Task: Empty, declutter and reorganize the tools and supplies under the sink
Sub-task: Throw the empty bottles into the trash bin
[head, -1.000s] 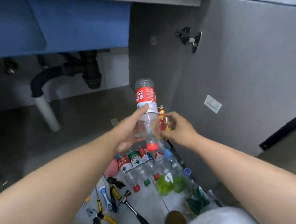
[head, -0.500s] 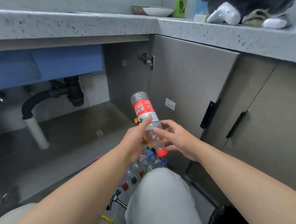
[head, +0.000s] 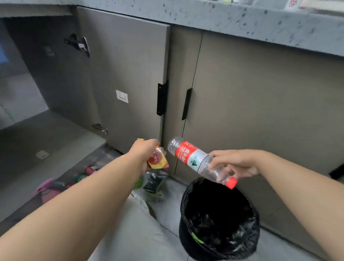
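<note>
My right hand [head: 236,163] grips an empty clear plastic bottle [head: 193,158] with a red label and red cap, tilted cap-down above the rim of a black-lined trash bin [head: 247,242]. My left hand [head: 144,151] holds a small red and yellow wrapper [head: 158,161] just left of the bottle, in front of the open cabinet door [head: 126,76]. Several more bottles [head: 85,173] lie on the floor by the cabinet opening, mostly hidden behind my left forearm.
The under-sink cabinet floor [head: 37,143] lies open at the left. A pink object [head: 44,185] and a green plastic bag [head: 153,184] sit on the floor near my knee. Closed cabinet doors [head: 268,105] stand behind the bin, under a speckled countertop [head: 213,12].
The view swung right toward the trash bin. The bottle passed from my left hand to my right and now hangs over the bin. My left hand took the wrapper.
</note>
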Tool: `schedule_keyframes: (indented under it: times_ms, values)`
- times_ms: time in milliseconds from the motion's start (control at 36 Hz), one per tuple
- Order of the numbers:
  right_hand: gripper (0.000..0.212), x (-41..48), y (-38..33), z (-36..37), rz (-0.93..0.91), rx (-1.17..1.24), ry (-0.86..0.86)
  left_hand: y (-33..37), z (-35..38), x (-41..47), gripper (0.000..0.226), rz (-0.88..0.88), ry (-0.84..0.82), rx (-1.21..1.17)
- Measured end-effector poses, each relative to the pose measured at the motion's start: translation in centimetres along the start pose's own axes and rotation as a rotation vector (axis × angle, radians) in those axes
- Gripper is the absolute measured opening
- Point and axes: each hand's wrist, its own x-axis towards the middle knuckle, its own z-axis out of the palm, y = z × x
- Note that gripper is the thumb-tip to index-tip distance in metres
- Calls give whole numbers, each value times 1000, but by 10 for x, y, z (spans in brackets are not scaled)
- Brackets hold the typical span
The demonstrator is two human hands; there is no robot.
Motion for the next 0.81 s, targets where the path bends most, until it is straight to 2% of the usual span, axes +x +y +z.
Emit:
schedule_keyframes:
  times_ms: [83,222,333,444,583,667,750,806]
  values:
    - [50,-15,34,-15,162,-94,82,-13,13,4,18,-7,-37,78]
    - [43,-16,58,-14,350,-420,144,-19,26,6,16,-4,-131,154]
    - [48,10,68,10,317,-641,219,-21,34,12,22,28,-186,161]
    - [48,44,82,43,265,-850,368,-28,37,25,45,24,-192,211]
    - [44,90,106,72,209,-840,489,-31,35,35,77,13,-168,244]
    - [42,111,117,82,165,-799,522,-29,37,37,86,8,-137,224]
    - [42,126,126,88,140,-761,524,-27,40,39,78,-4,-115,228]
    - [45,132,131,91,121,-726,517,-25,43,40,56,2,-131,253]
